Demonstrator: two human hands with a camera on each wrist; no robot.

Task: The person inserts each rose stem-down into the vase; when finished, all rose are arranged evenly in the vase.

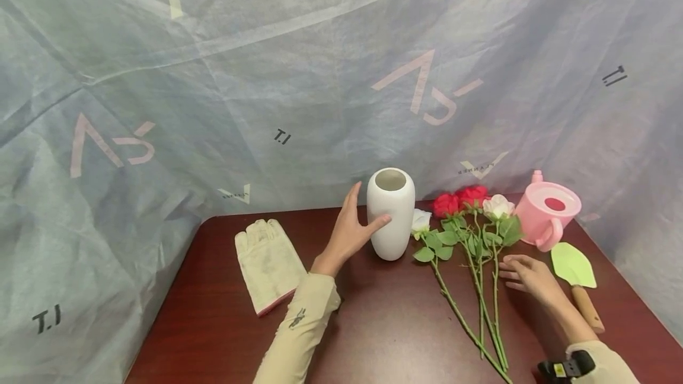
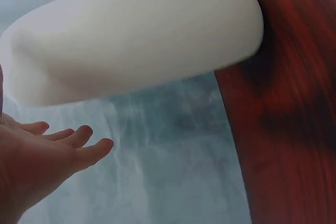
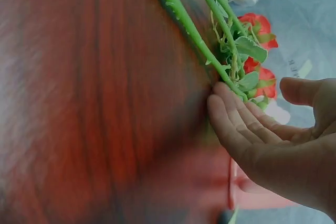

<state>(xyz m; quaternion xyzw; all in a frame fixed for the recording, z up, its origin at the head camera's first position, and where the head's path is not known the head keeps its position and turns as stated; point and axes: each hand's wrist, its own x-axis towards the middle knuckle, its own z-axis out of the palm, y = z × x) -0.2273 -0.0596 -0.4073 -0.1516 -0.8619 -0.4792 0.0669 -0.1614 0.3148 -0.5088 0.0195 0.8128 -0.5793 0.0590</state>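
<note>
On my feed, the left hand (image 1: 349, 233) spreads its fingers beside the smooth, rounded white vase (image 1: 392, 236) at its three o'clock, contact unclear; well apart, the right hand (image 1: 533, 280) extends fingers by thorny rose stems (image 1: 495, 295) at its nine.

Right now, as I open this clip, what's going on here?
A person at a dark table has both hands among flower-arranging things. The left hand is spread beside an upright white vase, thumb across its front. The right hand is open next to the flowers, which lie on the table; whether it touches a stem is hard to tell. No flower is in the vase. A pink watering can and a trowel sit to the right.
</note>
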